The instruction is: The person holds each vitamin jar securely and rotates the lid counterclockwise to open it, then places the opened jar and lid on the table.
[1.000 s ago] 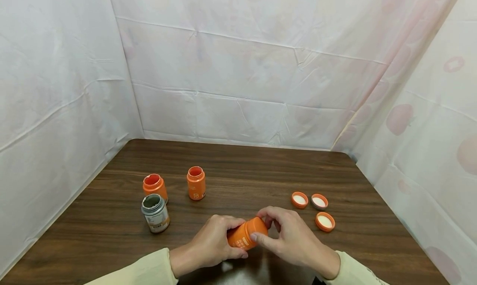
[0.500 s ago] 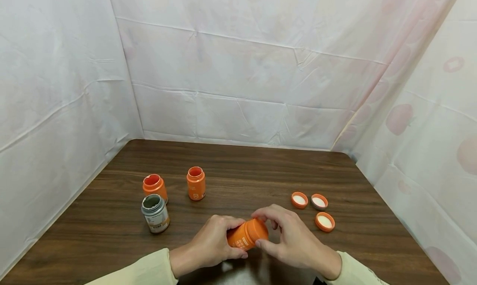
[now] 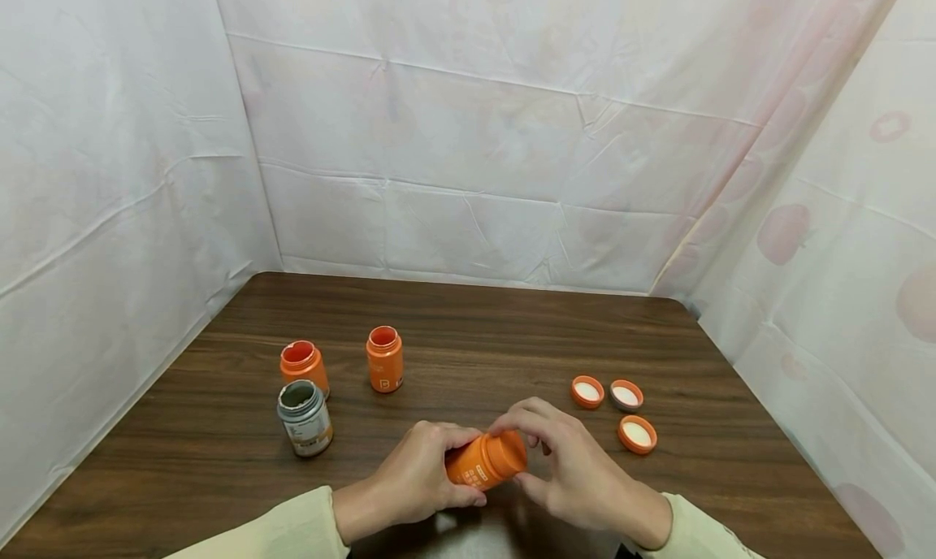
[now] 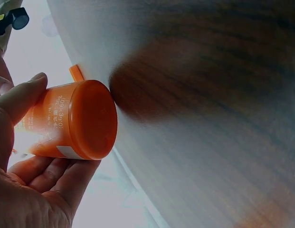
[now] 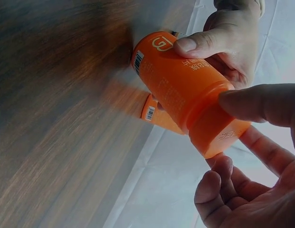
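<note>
My left hand (image 3: 413, 474) grips an orange bottle (image 3: 470, 465) by its body, thumb on one side and fingers on the other. The bottle is tilted with its capped end to the right; its round base (image 4: 96, 119) faces the left wrist camera. An orange cap (image 3: 506, 452) sits on the bottle's end. My right hand (image 3: 574, 474) holds this cap between thumb (image 5: 244, 102) and index finger, and its other fingers are curled below, off the cap. Part of the bottle is hidden behind the left hand's fingers.
Two uncapped orange bottles (image 3: 384, 362) (image 3: 303, 366) and an uncapped grey bottle (image 3: 305, 425) stand upright at left on the dark wooden table (image 3: 475, 331). At right lie two orange caps (image 3: 587, 392) (image 3: 638, 435) and a grey cap (image 3: 626, 395), pale inner sides up. White sheets (image 3: 453, 136) surround the table.
My right hand's fingers have shifted around the cap, the index finger moving left over its top and the thumb sliding right. The left hand and the bottle keep their place.
</note>
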Demonstrator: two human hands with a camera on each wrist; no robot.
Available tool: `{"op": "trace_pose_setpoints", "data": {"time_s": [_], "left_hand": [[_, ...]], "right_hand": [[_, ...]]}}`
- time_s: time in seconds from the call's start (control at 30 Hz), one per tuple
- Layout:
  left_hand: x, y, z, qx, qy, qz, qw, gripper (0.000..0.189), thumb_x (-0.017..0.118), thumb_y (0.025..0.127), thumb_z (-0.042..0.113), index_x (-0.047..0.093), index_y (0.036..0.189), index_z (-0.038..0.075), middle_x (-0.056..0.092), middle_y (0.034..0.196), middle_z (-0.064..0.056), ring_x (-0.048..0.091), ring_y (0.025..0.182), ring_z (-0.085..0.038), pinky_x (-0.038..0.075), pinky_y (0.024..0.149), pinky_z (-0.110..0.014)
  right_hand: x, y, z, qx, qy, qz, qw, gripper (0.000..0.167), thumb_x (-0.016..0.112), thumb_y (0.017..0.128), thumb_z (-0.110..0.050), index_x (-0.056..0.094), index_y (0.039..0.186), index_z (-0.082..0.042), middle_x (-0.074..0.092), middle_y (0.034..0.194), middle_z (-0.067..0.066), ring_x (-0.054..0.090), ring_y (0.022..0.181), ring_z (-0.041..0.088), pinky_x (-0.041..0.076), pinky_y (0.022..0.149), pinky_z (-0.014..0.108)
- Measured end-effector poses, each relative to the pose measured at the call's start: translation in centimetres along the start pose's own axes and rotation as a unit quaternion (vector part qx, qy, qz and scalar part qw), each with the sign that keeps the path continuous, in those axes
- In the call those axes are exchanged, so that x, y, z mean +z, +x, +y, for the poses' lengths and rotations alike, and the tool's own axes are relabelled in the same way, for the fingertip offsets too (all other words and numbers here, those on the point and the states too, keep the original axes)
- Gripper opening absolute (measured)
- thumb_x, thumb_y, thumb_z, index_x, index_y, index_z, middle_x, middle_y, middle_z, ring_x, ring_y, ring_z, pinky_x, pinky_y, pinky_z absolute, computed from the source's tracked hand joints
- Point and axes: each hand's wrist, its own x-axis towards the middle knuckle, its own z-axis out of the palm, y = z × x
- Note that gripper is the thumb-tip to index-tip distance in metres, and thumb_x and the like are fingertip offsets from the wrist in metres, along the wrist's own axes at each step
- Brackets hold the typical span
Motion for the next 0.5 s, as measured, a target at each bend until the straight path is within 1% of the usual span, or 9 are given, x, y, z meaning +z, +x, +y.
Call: {"op": "trace_pose_setpoints", "data": {"time_s": [0.1, 0.17, 0.23, 0.33, 0.37, 0.43, 0.5], "left_hand": [[-0.03, -0.02, -0.01, -0.001, -0.002, -0.001, 1.0, 0.05, 0.097, 0.07, 0.02, 0.074, 0.115, 0.024, 0.071, 0.102, 0.016, 0.063, 0.087, 0.002, 0.054, 0.078, -0.022], [-0.04, -0.03, -0.02, 0.0, -0.003, 0.0, 1.0, 0.049, 0.097, 0.07, 0.02, 0.074, 0.113, 0.024, 0.07, 0.1, 0.016, 0.063, 0.086, 0.002, 0.053, 0.077, -0.021], [-0.04, -0.03, -0.02, 0.002, -0.001, 0.002, 1.0, 0.047, 0.097, 0.07, 0.019, 0.074, 0.111, 0.024, 0.069, 0.098, 0.017, 0.062, 0.084, 0.002, 0.053, 0.076, -0.02], [-0.06, -0.02, 0.02, 0.004, 0.0, 0.002, 1.0, 0.046, 0.097, 0.07, 0.019, 0.074, 0.11, 0.025, 0.068, 0.095, 0.018, 0.061, 0.081, 0.002, 0.052, 0.073, -0.02], [-0.07, -0.01, 0.04, 0.002, -0.001, 0.001, 1.0, 0.046, 0.097, 0.07, 0.019, 0.074, 0.109, 0.025, 0.068, 0.095, 0.018, 0.061, 0.081, 0.002, 0.052, 0.073, -0.019], [-0.07, -0.01, 0.08, -0.002, -0.004, -0.002, 1.0, 0.046, 0.096, 0.071, 0.019, 0.074, 0.11, 0.024, 0.068, 0.096, 0.018, 0.061, 0.082, 0.002, 0.052, 0.073, -0.02], [-0.07, -0.02, 0.09, -0.008, -0.008, -0.005, 0.9999, 0.046, 0.096, 0.071, 0.02, 0.074, 0.111, 0.024, 0.069, 0.097, 0.018, 0.062, 0.083, 0.002, 0.053, 0.075, -0.02]], "right_hand": [[-0.04, 0.03, -0.01, 0.005, 0.001, -0.002, 1.0, 0.068, 0.087, 0.068, 0.008, 0.065, 0.125, -0.023, 0.061, 0.116, -0.008, 0.051, 0.084, 0.005, 0.047, 0.068, 0.021], [-0.03, 0.01, -0.07, 0.018, -0.002, -0.003, 0.9998, 0.065, 0.089, 0.073, -0.001, 0.063, 0.127, -0.026, 0.062, 0.117, -0.009, 0.05, 0.084, 0.005, 0.047, 0.067, 0.021], [0.01, -0.01, -0.13, 0.044, -0.007, 0.0, 0.999, 0.058, 0.09, 0.079, -0.015, 0.062, 0.128, -0.029, 0.062, 0.115, -0.011, 0.05, 0.083, 0.006, 0.046, 0.064, 0.02], [0.16, -0.02, -0.15, 0.094, -0.026, 0.006, 0.9953, 0.048, 0.086, 0.084, -0.038, 0.062, 0.125, -0.031, 0.062, 0.108, -0.014, 0.051, 0.081, 0.009, 0.044, 0.061, 0.021], [0.21, -0.02, -0.13, 0.11, -0.033, 0.007, 0.9934, 0.046, 0.084, 0.085, -0.044, 0.063, 0.124, -0.03, 0.062, 0.105, -0.015, 0.051, 0.08, 0.01, 0.044, 0.06, 0.021], [0.29, 0.01, -0.12, 0.142, -0.048, 0.006, 0.9886, 0.045, 0.08, 0.085, -0.052, 0.066, 0.12, -0.027, 0.061, 0.099, -0.016, 0.052, 0.077, 0.01, 0.044, 0.062, 0.022], [0.37, 0.01, -0.14, 0.165, -0.059, 0.002, 0.9846, 0.045, 0.079, 0.086, -0.056, 0.068, 0.116, -0.025, 0.06, 0.094, -0.017, 0.05, 0.073, 0.008, 0.044, 0.061, 0.023]]}}
